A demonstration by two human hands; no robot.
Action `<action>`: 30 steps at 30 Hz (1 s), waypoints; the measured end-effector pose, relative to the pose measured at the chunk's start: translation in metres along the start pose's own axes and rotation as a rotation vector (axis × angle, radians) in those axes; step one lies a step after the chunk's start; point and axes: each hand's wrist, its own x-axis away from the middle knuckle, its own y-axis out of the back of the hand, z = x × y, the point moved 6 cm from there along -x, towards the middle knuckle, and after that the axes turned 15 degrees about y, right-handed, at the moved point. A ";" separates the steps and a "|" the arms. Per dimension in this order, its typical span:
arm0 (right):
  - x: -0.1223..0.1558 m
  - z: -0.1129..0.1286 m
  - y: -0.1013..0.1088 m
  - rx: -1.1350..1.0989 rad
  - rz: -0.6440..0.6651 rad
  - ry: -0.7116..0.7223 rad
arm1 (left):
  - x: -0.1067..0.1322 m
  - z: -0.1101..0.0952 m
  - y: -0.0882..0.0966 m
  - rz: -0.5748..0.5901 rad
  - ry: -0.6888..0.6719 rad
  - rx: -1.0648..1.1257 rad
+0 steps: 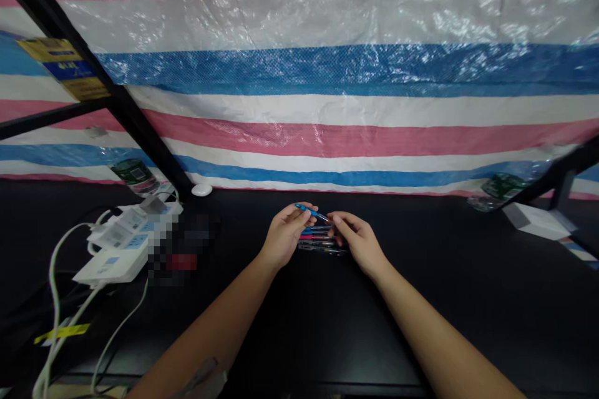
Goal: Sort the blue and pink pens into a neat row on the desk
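Observation:
My left hand [286,232] is closed in a pinch on a blue pen [311,212], held slanting above the black table [304,324]. The pen's right end reaches the fingertips of my right hand [358,240], whose fingers curl at that tip. Under both hands, a row of several pens [322,242] in blue, red and black lies side by side on the table. My right hand partly covers their right ends.
White power strips [122,243] with cables sit at the left, next to a blurred patch. A striped tarp [327,87] hangs behind the table. Plastic bottles [133,176] stand at the back left and right. A white box [538,219] is at the far right.

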 end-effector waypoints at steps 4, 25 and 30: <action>-0.002 0.001 0.004 0.090 -0.015 0.092 | 0.000 0.002 0.000 -0.006 0.011 -0.025; 0.001 0.022 -0.004 0.413 0.130 0.314 | 0.000 0.007 -0.004 -0.021 -0.041 -0.177; 0.001 0.018 -0.003 0.451 0.130 0.291 | -0.002 0.003 -0.001 -0.085 -0.017 -0.062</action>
